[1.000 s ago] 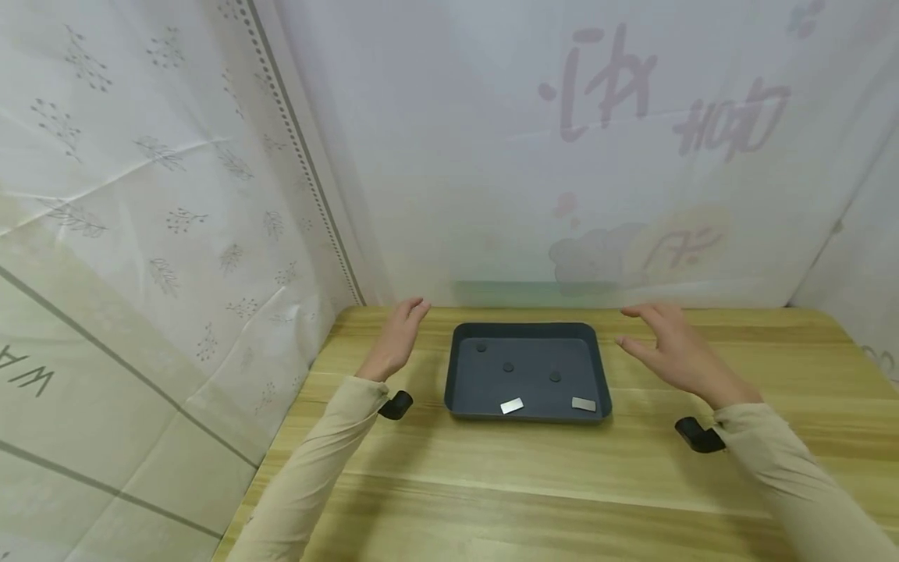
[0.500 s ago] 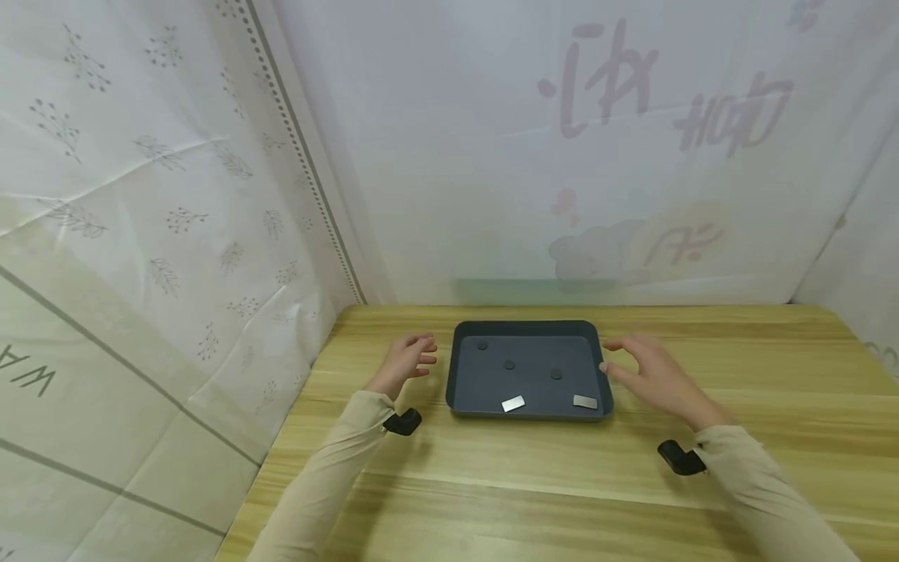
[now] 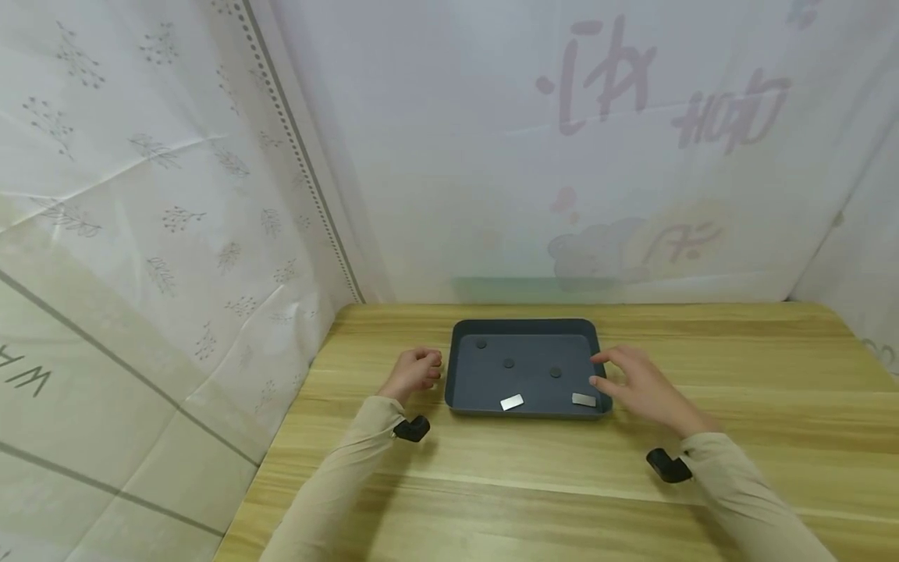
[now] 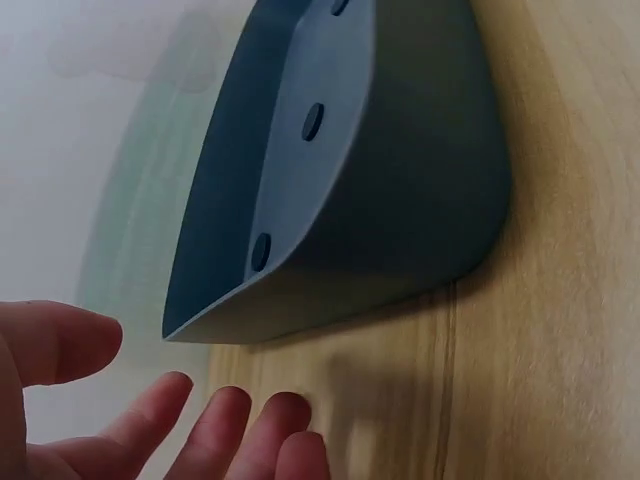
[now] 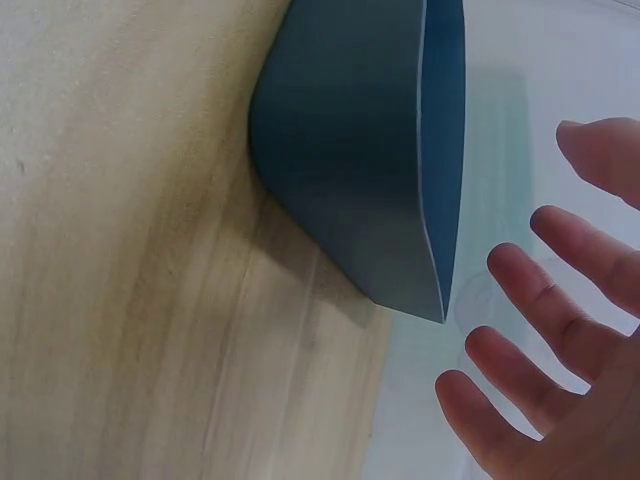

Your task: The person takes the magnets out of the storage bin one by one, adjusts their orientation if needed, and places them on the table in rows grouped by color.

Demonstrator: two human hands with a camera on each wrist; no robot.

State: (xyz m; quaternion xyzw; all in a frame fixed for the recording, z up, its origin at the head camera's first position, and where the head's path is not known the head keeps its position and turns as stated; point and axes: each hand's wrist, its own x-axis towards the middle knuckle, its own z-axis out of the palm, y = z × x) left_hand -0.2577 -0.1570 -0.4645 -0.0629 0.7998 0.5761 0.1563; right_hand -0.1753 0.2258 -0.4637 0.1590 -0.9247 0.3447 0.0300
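A dark grey-blue rectangular tray [image 3: 537,347] lies on the wooden table. Three small dark round discs [image 3: 509,363] are spread across its floor. Along its near side lie two shiny silver rectangular pieces, a left one [image 3: 512,402] and a right one [image 3: 584,400]. My left hand [image 3: 414,372] is just left of the tray, its fingers loosely bent and holding nothing; its wrist view shows the fingertips [image 4: 290,412] close to the tray's side wall. My right hand [image 3: 639,388] is at the right side, thumb and fingers spread, its fingertips overlapping the right rim in the head view.
The wooden table [image 3: 534,492] extends around the tray on all sides. A pale printed curtain [image 3: 449,156] hangs behind its far edge, and another patterned curtain [image 3: 140,257] hangs at the left. Black wrist devices sit on the left wrist [image 3: 413,428] and right wrist [image 3: 669,466].
Both hands have come down toward the near side and inward to the tray's sides. The left fingers have bent more. The tray and its pieces have stayed in place.
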